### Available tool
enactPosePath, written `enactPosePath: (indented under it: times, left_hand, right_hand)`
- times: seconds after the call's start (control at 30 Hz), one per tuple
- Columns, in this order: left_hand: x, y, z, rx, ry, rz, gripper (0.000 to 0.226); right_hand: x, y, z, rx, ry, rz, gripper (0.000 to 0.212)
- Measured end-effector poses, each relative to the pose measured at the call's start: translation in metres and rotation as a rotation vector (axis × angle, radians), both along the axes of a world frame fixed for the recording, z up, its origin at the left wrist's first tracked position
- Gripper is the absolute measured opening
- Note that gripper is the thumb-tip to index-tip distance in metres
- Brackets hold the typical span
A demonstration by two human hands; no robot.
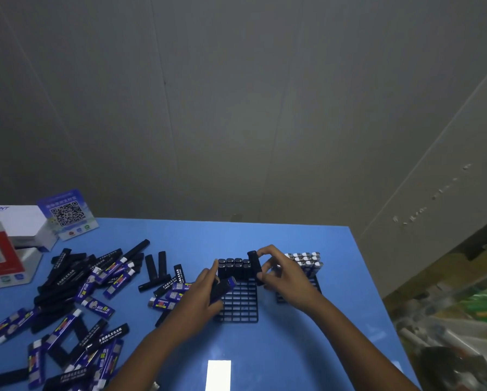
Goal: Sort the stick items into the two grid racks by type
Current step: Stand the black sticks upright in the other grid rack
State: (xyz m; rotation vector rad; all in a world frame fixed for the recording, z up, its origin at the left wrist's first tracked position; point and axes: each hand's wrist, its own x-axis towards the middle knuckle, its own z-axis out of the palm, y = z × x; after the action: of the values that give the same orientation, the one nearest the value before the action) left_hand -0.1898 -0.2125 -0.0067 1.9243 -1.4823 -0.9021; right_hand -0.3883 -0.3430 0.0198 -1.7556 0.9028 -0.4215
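- Black and upright, a stick (pixel 255 266) is pinched by the right hand (pixel 281 273) between thumb and fingertips, hanging just at the right end of the filled far row of the near grid rack (pixel 239 300).
- That rack already carries a far row of black sticks (pixel 234 267) standing on end; the cells nearer the person are bare.
- The far-right grid rack (pixel 307 280) holds the other type, with white-capped, blue-labelled sticks (pixel 304 259) packed at its far end, partly hidden behind the right hand.
- The left hand (pixel 205 289) grasps a small bundle of sticks (pixel 222 287) over the near rack's left edge; one seems to carry a blue label, though the dim light makes that uncertain.
- To seat the held stick well, it probably needs to stay vertical, with its lower end squared over the open cell beside the last black one, then be lowered straight so it does not knock its neighbours.
- The left hand's forefinger sits near the row's left end and could brace it against tipping.
- If a blue-labelled stick is in the left bundle, it belongs in the right rack, not here.
- The loose pile (pixel 75 292) of mixed black and blue sticks lies well to the left on the blue table (pixel 293 348).
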Motion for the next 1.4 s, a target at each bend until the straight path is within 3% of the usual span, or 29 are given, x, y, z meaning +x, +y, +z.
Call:
enactPosePath:
  times: [0.37,0.57,0.77,0.87,1.4]
  left_hand:
    - [0.002,-0.013,-0.006,0.003,0.003,0.014,0.086]
    - [0.006,-0.021,-0.006,0.011,0.000,0.032,0.086]
    - [0.009,-0.026,-0.009,0.030,-0.001,0.032,0.086]
    - [0.010,-0.026,-0.010,0.039,0.006,0.033,0.085]
    - [0.015,-0.028,-0.014,0.053,0.020,0.023,0.084]
  right_hand:
    - [0.004,-0.017,-0.016,-0.216,0.100,0.044,0.029]
    - [0.011,-0.027,-0.019,-0.266,0.190,0.058,0.049]
    - [0.015,-0.035,-0.036,-0.379,0.260,0.033,0.017]
    - [0.018,-0.035,-0.046,-0.421,0.274,0.022,0.013]
    - [0.029,-0.033,-0.059,-0.551,0.507,0.064,0.030]
